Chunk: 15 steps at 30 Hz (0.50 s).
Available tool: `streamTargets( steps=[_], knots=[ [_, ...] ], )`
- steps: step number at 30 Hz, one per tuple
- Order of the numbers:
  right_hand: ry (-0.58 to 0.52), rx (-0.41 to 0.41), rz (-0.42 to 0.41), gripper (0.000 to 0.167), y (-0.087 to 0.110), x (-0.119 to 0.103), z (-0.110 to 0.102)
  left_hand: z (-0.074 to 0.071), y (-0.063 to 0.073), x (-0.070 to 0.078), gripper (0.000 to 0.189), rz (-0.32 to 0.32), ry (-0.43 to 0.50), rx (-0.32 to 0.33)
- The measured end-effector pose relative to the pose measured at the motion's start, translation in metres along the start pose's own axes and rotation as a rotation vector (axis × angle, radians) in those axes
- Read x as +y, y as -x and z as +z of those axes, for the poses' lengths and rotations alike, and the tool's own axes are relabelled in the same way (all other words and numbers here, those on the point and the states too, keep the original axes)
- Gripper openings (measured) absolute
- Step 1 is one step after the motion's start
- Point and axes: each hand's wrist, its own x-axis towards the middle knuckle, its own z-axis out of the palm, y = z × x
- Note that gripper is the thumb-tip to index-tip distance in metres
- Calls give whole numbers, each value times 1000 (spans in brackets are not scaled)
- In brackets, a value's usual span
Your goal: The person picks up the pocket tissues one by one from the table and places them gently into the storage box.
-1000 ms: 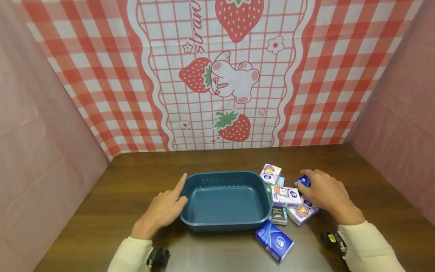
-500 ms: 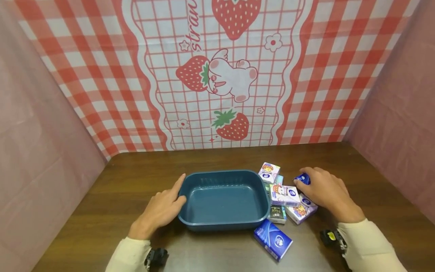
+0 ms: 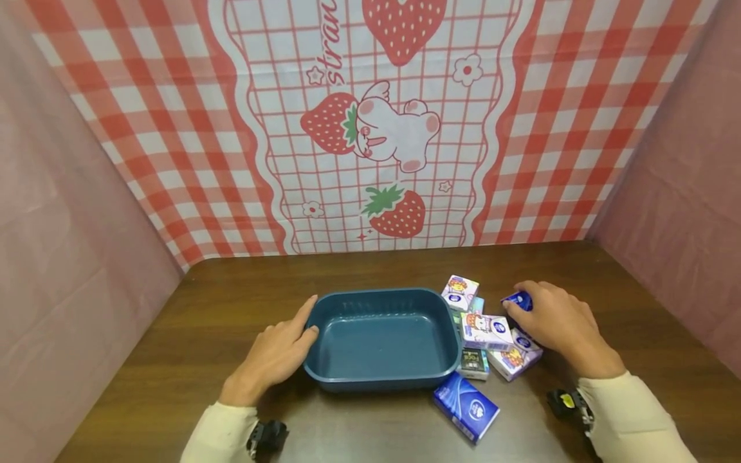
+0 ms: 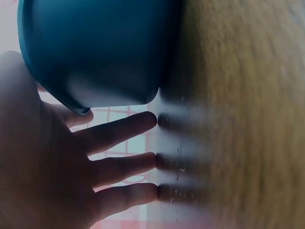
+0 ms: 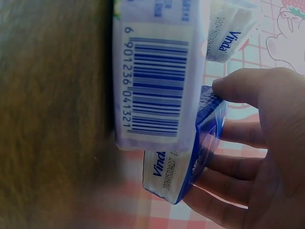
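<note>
On my feed, closest on the counter point(image 3: 347, 434), lies the near blue packet point(image 3: 466, 408); I can't tell whether its corner touches the teal tray point(image 3: 382, 384). A little farther, I have the left hand point(image 3: 274, 354) at the tray's left rim, index finger straight along it, the others spread beside the wall. White packets point(image 3: 486, 331) lie heaped by the tray's right side, one partly over a dark packet point(image 3: 475, 364).

Beyond most of that heap, the right hand point(image 3: 561, 321) pinches the far blue packet point(image 3: 518, 299) between thumb and fingers; whether it is off the counter, I can't tell. I judge this the grasping step. The next move calls for a firm pinch and a clean lift that won't drag the neighbours. The checked cloth point(image 3: 145, 141) hangs at the back.

Against half a second ago, I see hardly any change: tray, left hand and heap keep their places, and any shift in the pinched packet is slight.
</note>
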Motion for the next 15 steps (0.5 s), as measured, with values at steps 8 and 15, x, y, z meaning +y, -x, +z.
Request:
streamTargets(
  steps=[8, 15],
  knots=[
    [-6, 21, 2, 61, 1, -1, -1, -1, -1, 0, 69, 3, -2, -25],
    [-5, 19, 16, 61, 1, -2, -1, -1, 0, 1, 64, 8, 0, -16]
  ],
)
